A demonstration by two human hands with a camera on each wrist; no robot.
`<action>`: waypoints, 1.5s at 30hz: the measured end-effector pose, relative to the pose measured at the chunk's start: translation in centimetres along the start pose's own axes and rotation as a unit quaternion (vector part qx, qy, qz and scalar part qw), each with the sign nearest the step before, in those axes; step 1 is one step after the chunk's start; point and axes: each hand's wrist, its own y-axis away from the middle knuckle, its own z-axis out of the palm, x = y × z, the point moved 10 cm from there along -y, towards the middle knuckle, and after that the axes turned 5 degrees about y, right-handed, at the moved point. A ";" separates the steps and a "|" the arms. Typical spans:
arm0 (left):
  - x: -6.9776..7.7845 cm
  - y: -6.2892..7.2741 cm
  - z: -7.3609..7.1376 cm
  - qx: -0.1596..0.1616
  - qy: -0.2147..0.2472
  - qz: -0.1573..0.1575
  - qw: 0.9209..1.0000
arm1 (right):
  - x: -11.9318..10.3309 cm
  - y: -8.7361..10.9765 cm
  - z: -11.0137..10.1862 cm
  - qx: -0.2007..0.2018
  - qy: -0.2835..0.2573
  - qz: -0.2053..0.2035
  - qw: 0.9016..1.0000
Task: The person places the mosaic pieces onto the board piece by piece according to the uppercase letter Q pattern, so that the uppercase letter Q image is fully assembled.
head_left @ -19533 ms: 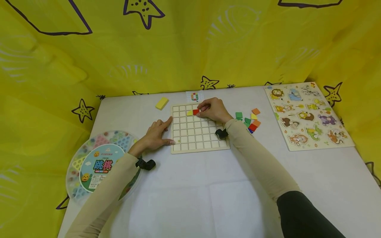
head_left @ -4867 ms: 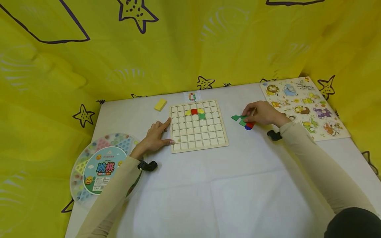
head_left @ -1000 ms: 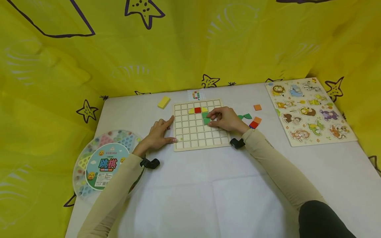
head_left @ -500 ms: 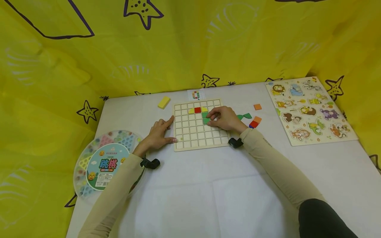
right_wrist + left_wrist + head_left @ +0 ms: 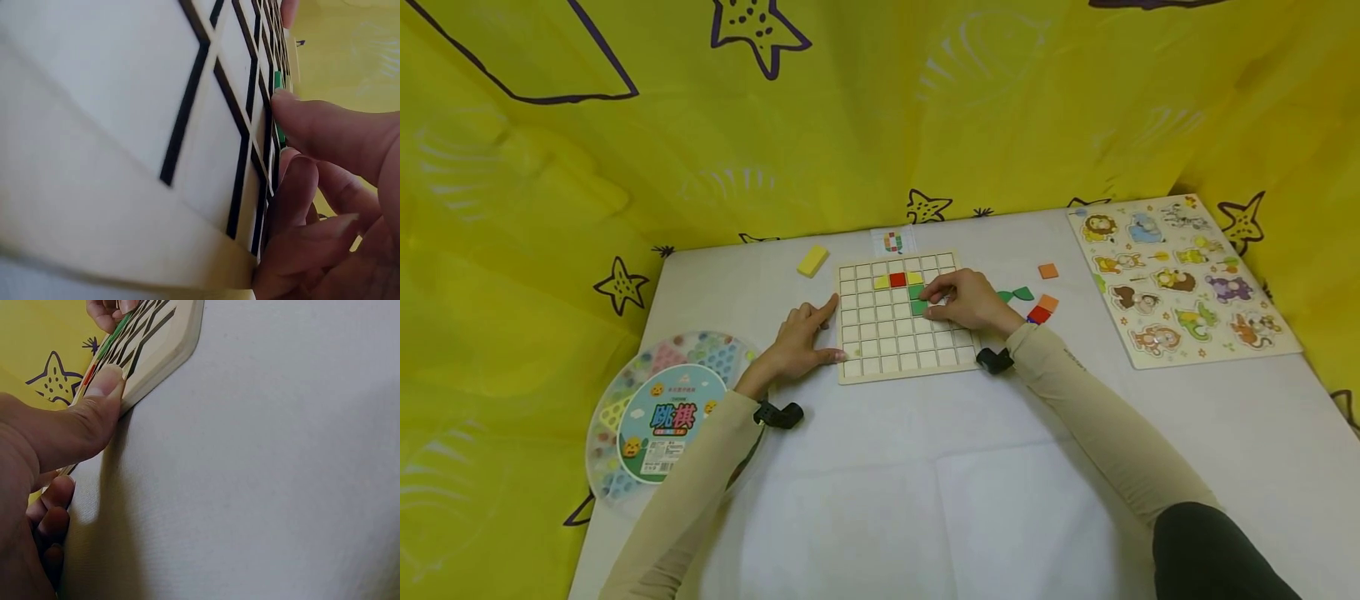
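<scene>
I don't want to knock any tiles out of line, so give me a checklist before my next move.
1. Board steadied: ok, left hand rests against its left edge.
2. Right hand free: not ok, its fingers are on the lower green tile.
3. That tile seated flat: cannot tell, fingers partly hide it.
4. Placed red tile between yellow pieces: ok.
5. Pattern card uncovered: ok, lying behind the board.
6. Loose red tile lying apart: not ok, it meets the nearer orange tile.
</scene>
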 end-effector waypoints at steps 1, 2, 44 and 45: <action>0.0 0.0 0.0 0.001 0.000 0.001 1.000 | 0.0 0.0 0.0 0.000 0.002 -0.002 1.000; 0.0 0.0 0.0 0.001 0.000 0.002 1.000 | 0.0 0.1 -0.1 0.001 0.000 -0.001 1.000; -0.1 0.2 0.2 -0.004 0.004 -0.007 1.000 | 10.6 6.9 -13.0 0.094 0.102 0.125 0.982; -0.1 0.2 0.2 -0.003 0.003 -0.007 1.000 | 10.6 6.9 -13.1 0.096 0.105 0.125 0.982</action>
